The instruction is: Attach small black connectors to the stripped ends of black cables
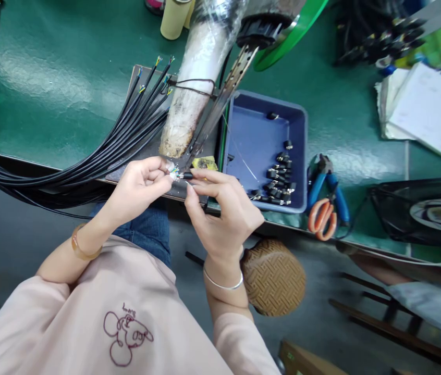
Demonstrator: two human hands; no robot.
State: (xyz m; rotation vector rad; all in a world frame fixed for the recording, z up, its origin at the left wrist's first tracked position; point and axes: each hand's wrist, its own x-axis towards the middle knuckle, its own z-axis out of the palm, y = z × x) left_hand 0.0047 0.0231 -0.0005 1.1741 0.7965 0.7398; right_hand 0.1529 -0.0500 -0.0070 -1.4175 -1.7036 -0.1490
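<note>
My left hand [140,185] is closed in a pinch on the stripped end of a cable, where small coloured wires [174,170] show at the fingertips. Opposite it, my right hand [224,208] has thumb and fingers closed around a small black connector [187,176] whose metal end meets the wires. A thin pale strand shows by my right thumb; I cannot tell what it is. Just above both hands is the lower end of a soldering iron [240,67] with a perforated metal shaft, slanting down. Beside it lies a worn yellow sponge [205,163].
Black cables [99,161] with stripped ends sweep in from the left. A white wrapped tube [193,78] descends overhead. A blue tray [304,151] holds several black connectors. Right of it lie blue-handled cutters [325,166] and orange-handled scissors [322,219]. A woven-top stool [275,276] stands below.
</note>
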